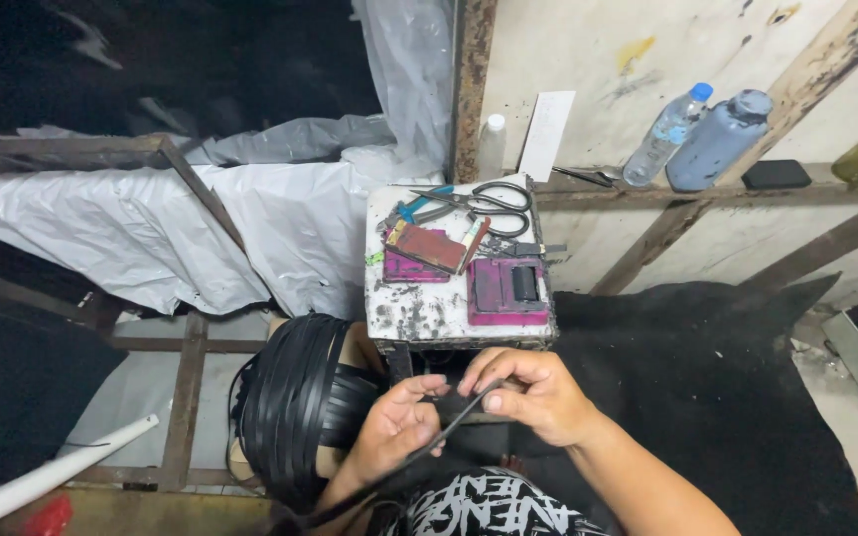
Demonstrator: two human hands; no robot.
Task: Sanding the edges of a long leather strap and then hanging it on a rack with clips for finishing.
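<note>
My left hand (396, 427) and my right hand (530, 394) meet just below the front edge of a small stained white work block (429, 310). Both pinch a thin black strap (454, 422) that runs down from my fingers toward my lap. A thick bundle of the same black straps (290, 402) lies coiled at my left, beside my left forearm. On the block sit a magenta stamp pad (506, 291), a small reddish booklet (427, 248) and black-handled scissors (489, 203).
Two plastic bottles (692, 139) and a black phone (776, 175) rest on a wooden ledge at the right. Grey plastic sheeting (201, 218) hangs over a rusty frame at left. Black cloth (737, 397) spreads at right. A white pipe (42, 476) lies lower left.
</note>
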